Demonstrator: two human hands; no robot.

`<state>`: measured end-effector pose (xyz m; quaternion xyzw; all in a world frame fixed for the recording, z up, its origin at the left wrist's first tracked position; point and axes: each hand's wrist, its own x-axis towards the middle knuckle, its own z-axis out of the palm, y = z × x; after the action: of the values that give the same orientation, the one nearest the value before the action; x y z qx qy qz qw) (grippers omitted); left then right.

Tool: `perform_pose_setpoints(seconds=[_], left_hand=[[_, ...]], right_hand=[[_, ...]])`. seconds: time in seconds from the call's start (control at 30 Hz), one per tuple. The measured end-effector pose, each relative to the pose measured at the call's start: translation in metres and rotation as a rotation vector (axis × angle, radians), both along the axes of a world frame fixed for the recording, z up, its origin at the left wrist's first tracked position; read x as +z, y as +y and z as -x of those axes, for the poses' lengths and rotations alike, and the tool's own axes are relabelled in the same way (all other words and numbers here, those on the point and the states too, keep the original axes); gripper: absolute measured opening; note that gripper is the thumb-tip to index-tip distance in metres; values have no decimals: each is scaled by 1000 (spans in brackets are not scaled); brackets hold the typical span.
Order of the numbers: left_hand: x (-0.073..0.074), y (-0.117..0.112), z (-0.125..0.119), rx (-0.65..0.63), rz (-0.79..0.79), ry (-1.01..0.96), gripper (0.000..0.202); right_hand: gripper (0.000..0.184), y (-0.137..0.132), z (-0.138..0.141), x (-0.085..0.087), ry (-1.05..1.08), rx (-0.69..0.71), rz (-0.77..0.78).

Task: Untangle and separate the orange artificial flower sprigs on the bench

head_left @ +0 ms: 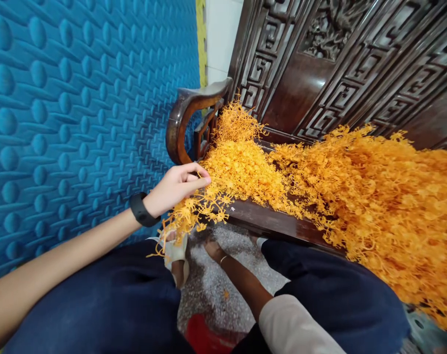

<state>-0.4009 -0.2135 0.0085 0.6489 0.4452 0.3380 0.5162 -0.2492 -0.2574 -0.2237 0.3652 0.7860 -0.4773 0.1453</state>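
My left hand [182, 183], with a black band on its wrist, is pinched at the bench's front left corner. A thin orange strand shows at its fingertips. Just under it, a loose cluster of orange spidery plastic pieces [208, 209] spills over the bench edge, some hanging down. My right hand [213, 249] reaches low between my knees, near the floor, below a thin bracelet and a pale sleeve. Its fingers are shadowed and hard to make out. A pile of the same orange pieces [249, 172] lies on the seat beyond my left hand.
A dark carved wooden bench [297, 93] has a curved armrest [177, 123] at its left end. A larger orange heap [400, 196] covers the seat to the right. Blue textured matting [68, 118] is on the left. Something red [208, 334] lies on the speckled floor [241, 270].
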Motion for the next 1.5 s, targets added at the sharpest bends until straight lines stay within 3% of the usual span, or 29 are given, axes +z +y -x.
perform_pose_setpoints(seconds=[0.17,0.27,0.33,0.4,0.47,0.53,0.57,0.67,0.73,0.8,0.87,0.97,1.0,1.07,1.17,1.23,1.33,1.43,1.5], left_hand=[[-3,-1,3,2,21,7,17],[-5,1,3,16,5,12,17],[-6,2,2,21,-4,-2,18],[-6,2,0,14,-10,-11,18],[-4,2,-2,12,-15,12,19],[-1,1,-3,25,-22,48,19],[-1,0,-4,33,-28,61,20],[0,1,-3,42,-53,82,24],[0,2,-2,40,-76,110,27],[2,2,0,38,-107,148,29],[6,-1,0,29,-154,181,31],[16,-12,-2,-22,-260,222,32],[20,-16,-3,-41,-300,238,32],[26,-24,-5,-68,-363,277,32],[28,-33,-6,-64,-433,346,31],[27,-38,-6,-37,-492,406,31],[22,-43,-6,-18,-581,484,31],[20,-47,-8,-51,-589,490,30],[20,-48,-10,-69,-506,455,28]], right_hand=[[23,-11,2,-29,-237,131,-189],[4,-10,0,-24,-209,266,-215],[6,-6,-6,-7,-162,344,-207],[8,1,-17,22,-109,411,-173],[8,12,-33,62,-34,448,-65],[9,26,-55,111,123,333,208],[10,34,-68,136,187,237,236],[18,65,-104,199,303,-38,70],[20,88,-123,223,355,-250,-186],[21,113,-136,230,356,-411,-505],[21,134,-141,226,344,-533,-804],[30,150,-136,218,379,-656,-1022],[34,148,-132,218,410,-676,-1010],[35,132,-120,224,492,-662,-821],[40,87,-101,241,603,-519,-286],[37,56,-89,249,613,-415,-45],[32,26,-75,250,620,-455,10],[33,20,-66,245,638,-597,-83],[35,21,-65,245,653,-657,-162]])
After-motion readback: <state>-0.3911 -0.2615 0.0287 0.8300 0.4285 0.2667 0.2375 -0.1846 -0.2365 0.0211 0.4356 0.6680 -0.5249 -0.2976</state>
